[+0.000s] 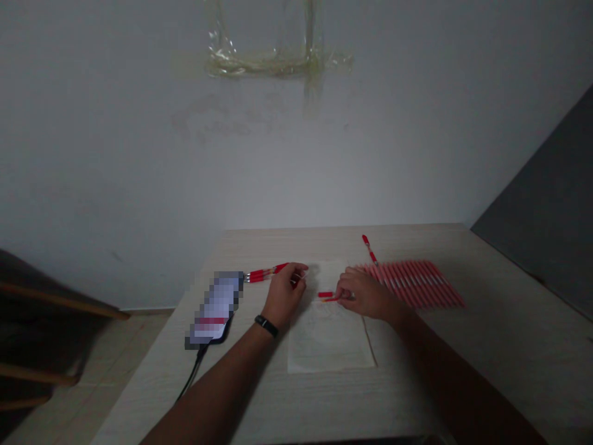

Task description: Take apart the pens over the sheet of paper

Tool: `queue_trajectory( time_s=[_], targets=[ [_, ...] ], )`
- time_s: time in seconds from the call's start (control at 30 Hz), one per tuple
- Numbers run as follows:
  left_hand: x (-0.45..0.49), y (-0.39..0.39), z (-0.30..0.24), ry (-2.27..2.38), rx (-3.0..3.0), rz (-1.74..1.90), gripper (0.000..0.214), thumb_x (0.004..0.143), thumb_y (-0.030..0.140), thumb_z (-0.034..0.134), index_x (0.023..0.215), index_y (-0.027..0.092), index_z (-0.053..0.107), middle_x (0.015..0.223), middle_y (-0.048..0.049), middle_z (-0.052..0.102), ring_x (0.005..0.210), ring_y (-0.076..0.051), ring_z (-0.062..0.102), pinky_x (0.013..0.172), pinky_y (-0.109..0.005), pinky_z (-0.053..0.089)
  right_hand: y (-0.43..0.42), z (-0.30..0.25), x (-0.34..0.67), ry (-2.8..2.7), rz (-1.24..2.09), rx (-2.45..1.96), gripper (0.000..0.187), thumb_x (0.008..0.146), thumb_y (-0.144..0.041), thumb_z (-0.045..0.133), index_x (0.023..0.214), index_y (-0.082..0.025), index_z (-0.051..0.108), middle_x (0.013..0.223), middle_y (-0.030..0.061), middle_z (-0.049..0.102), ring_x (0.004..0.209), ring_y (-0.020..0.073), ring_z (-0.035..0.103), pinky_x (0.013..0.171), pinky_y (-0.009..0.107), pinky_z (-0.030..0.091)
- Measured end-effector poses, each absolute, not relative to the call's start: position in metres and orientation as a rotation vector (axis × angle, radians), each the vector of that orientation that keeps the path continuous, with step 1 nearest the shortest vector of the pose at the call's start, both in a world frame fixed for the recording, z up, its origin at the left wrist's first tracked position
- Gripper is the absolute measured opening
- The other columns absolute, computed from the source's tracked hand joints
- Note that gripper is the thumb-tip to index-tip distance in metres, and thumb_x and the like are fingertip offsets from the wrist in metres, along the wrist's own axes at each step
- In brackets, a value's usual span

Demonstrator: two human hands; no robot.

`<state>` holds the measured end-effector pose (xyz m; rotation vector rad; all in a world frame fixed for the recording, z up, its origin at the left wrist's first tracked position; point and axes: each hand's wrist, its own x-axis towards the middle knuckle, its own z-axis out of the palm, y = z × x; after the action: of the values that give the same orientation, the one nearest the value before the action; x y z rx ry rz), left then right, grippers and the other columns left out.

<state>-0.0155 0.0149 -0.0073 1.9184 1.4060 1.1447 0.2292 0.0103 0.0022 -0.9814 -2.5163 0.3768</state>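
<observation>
My left hand is curled over the left part of a thin pale sheet, its thumb and fingers close around something thin and whitish that I cannot make out. Beside it lie red-and-clear pens, partly covered by the fingers. My right hand pinches a thin red stick that looks like a pen part; its far end is hidden in the fingers. Just above the stick sits a short red piece, like a pen cap.
A row of many red pens lies right of my right hand. One single pen lies behind it. At the left a phone with a black cable rests on the table. A wall rises behind.
</observation>
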Motion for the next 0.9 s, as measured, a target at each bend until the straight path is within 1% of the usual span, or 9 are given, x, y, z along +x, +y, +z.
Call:
queue_trajectory(
  time_s=[0.27,0.5,0.6,0.73,0.8,0.9],
  targets=[
    [-0.0155,0.0156,-0.0105,1.369,1.946,1.128,0.033,0.077,0.007,0.055,0.106,0.016,0.067,0.090,-0.0041,0.069,0.074,-0.015,0.062,0.070,-0.029,0.050,0.0100,0.0044,0.2313,-2.560,0.385,-1.037,0.005,0.083,-0.017,0.073,0.083,-0.018,0.068,0.081,0.0022,0.064,0.086,0.0184,0.056,0.080,0.030,0.039],
    [-0.0135,0.0144,-0.0098,1.359,1.954,1.097,0.031,0.078,0.007,0.055,0.106,0.017,0.067,0.090,-0.0038,0.068,0.073,-0.015,0.061,0.068,-0.027,0.049,0.0124,0.0032,0.2297,-2.492,0.405,-1.052,0.007,0.086,-0.020,0.073,0.082,-0.019,0.067,0.082,0.0017,0.066,0.086,0.0182,0.057,0.080,0.031,0.039],
    [-0.0129,0.0140,-0.0096,1.349,1.968,1.093,0.030,0.081,0.009,0.055,0.107,0.017,0.067,0.091,-0.0046,0.068,0.073,-0.015,0.062,0.068,-0.027,0.049,0.0142,0.0047,0.2296,-2.406,0.392,-1.083,0.012,0.090,-0.022,0.068,0.079,-0.018,0.065,0.080,0.0024,0.066,0.085,0.0184,0.058,0.079,0.031,0.039],
    [-0.0121,0.0132,-0.0090,1.292,1.986,1.085,0.026,0.085,0.014,0.057,0.108,0.017,0.068,0.095,-0.0055,0.071,0.076,-0.015,0.064,0.071,-0.028,0.051,0.0149,0.0074,0.2304,-2.274,0.347,-1.118,0.025,0.097,-0.023,0.057,0.074,-0.017,0.061,0.075,0.0026,0.062,0.076,0.0170,0.056,0.072,0.029,0.039],
    [-0.0115,0.0123,-0.0079,1.256,1.989,1.075,0.024,0.087,0.016,0.058,0.108,0.018,0.069,0.096,-0.0057,0.072,0.078,-0.016,0.065,0.072,-0.029,0.052,0.0144,0.0075,0.2297,-2.178,0.361,-1.133,0.025,0.098,-0.022,0.053,0.075,-0.018,0.060,0.075,0.0022,0.061,0.075,0.0163,0.056,0.070,0.029,0.038],
    [-0.0107,0.0102,-0.0057,1.189,1.980,1.064,0.025,0.086,0.017,0.061,0.110,0.019,0.069,0.096,-0.0057,0.074,0.084,-0.018,0.068,0.077,-0.030,0.053,0.0123,0.0056,0.2258,-2.057,0.460,-1.128,0.019,0.098,-0.021,0.052,0.083,-0.018,0.063,0.079,0.0022,0.063,0.076,0.0157,0.058,0.069,0.028,0.040]
  ],
)
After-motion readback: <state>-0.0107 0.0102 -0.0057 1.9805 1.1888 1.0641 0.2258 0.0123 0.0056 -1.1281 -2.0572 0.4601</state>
